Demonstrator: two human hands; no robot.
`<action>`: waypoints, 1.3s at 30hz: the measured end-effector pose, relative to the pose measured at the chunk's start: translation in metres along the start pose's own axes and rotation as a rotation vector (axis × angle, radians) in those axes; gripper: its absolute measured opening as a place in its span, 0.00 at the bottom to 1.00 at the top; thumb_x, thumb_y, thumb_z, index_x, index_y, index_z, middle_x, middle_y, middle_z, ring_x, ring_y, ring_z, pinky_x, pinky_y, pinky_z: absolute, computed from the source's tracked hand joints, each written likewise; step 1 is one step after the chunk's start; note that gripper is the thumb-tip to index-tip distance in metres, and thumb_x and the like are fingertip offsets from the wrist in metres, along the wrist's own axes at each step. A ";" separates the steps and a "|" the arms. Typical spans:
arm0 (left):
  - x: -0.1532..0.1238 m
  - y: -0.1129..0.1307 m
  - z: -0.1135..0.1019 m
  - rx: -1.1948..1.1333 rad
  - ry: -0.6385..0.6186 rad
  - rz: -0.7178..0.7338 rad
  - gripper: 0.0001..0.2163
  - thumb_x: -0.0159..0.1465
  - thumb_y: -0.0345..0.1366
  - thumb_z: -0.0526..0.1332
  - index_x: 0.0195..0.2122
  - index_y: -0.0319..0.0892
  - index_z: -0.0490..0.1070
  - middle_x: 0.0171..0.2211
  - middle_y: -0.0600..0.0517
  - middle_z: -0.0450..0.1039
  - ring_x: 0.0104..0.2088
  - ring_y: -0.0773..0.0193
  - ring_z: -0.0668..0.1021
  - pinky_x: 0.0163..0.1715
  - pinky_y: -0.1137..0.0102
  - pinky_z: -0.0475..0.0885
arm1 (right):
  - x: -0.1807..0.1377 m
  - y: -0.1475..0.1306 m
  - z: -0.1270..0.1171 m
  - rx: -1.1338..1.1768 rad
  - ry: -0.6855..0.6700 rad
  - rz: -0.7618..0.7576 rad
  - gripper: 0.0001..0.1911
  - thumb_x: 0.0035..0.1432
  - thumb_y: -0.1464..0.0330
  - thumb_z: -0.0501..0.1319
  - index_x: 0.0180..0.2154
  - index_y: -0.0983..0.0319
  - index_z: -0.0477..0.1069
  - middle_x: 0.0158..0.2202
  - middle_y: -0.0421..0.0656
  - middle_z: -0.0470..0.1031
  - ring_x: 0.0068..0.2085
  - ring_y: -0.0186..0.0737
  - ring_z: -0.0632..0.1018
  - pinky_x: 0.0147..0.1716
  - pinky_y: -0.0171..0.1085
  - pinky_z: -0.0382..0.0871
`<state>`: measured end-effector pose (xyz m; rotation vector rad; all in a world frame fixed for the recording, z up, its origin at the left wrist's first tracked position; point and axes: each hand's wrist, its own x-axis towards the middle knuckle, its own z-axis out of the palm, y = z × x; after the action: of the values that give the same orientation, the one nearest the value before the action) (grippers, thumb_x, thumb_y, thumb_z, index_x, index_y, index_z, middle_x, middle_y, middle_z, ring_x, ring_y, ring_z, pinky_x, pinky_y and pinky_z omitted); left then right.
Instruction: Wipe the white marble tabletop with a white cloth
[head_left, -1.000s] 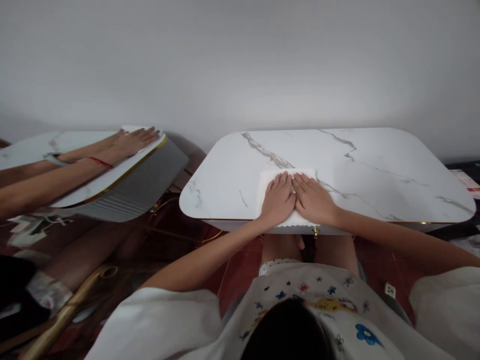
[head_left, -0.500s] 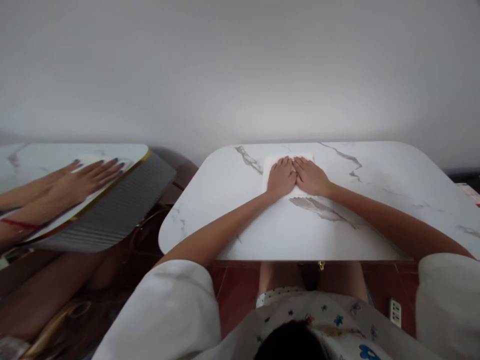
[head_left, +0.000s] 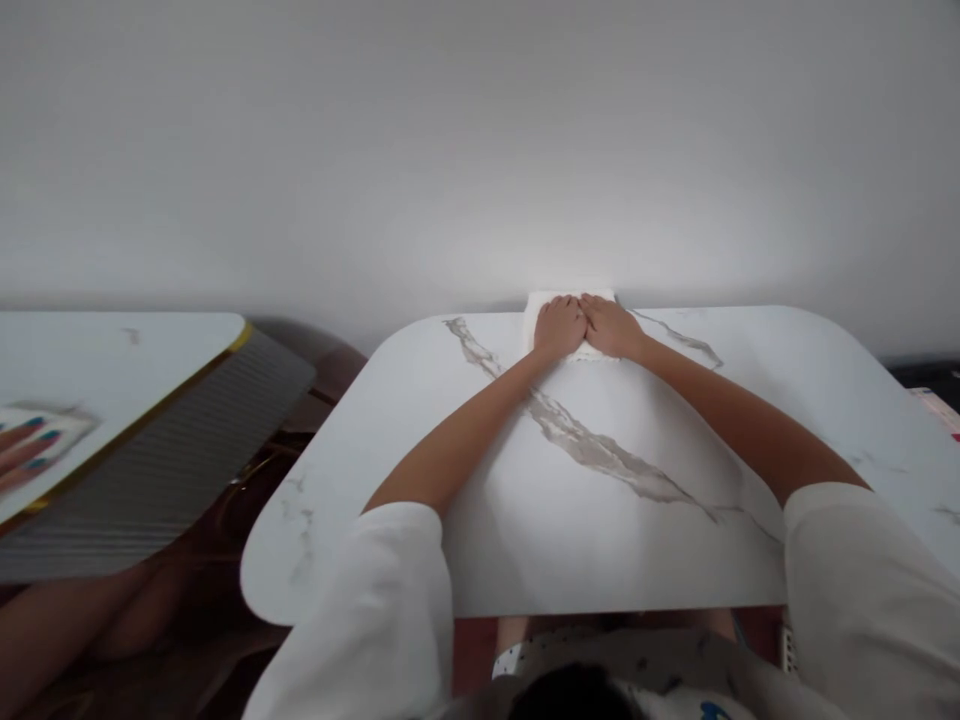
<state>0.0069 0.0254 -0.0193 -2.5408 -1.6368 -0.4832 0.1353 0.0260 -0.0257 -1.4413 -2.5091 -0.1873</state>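
A white wiping cloth [head_left: 594, 353] lies on the marble-patterned table [head_left: 600, 530] at its far edge, up against the wall. My left hand [head_left: 559, 326] rests flat on top of it, fingers stretched towards the wall. Beside it, my right hand [head_left: 611, 325] presses on the same cloth, also flat, with its fingertips touching those of the left. Both palms face down, so their undersides are hidden. Parts of the cloth show around the fingers and below the hands.
A grey wall [head_left: 480, 150] stands directly behind the table. At left is a second marble-look table [head_left: 150, 350] with a gold rim, where another person's hand [head_left: 26, 450] with blue nails lies on a white cloth. Part of a power strip [head_left: 787, 648] shows below.
Both my hands have pushed the cloth forward, from the table's middle to its wall-side edge. My view has moved forward over the table. The other person's hand has drawn back towards the lower left.
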 end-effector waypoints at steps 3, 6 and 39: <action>0.007 0.024 0.004 -0.021 0.009 0.059 0.17 0.65 0.31 0.45 0.52 0.35 0.65 0.53 0.40 0.66 0.55 0.53 0.66 0.54 0.59 0.59 | -0.020 0.017 -0.005 -0.029 0.007 0.070 0.30 0.61 0.67 0.40 0.60 0.77 0.54 0.63 0.55 0.57 0.62 0.49 0.59 0.59 0.46 0.52; 0.000 0.043 0.005 -0.045 -0.012 0.094 0.20 0.66 0.32 0.44 0.57 0.33 0.60 0.60 0.41 0.59 0.60 0.54 0.61 0.58 0.60 0.56 | -0.047 0.019 -0.011 -0.059 0.025 0.125 0.30 0.61 0.68 0.40 0.60 0.78 0.54 0.62 0.57 0.56 0.62 0.51 0.59 0.59 0.47 0.52; -0.186 0.160 -0.053 -0.130 -0.185 0.259 0.26 0.65 0.38 0.46 0.61 0.28 0.53 0.63 0.38 0.52 0.64 0.53 0.54 0.62 0.59 0.50 | -0.273 -0.064 -0.076 0.020 0.003 0.180 0.30 0.58 0.66 0.46 0.62 0.68 0.53 0.64 0.50 0.55 0.64 0.45 0.57 0.60 0.48 0.55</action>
<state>0.0685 -0.2181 -0.0092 -2.9168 -1.3342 -0.3506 0.2230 -0.2507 -0.0256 -1.6463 -2.3550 -0.1314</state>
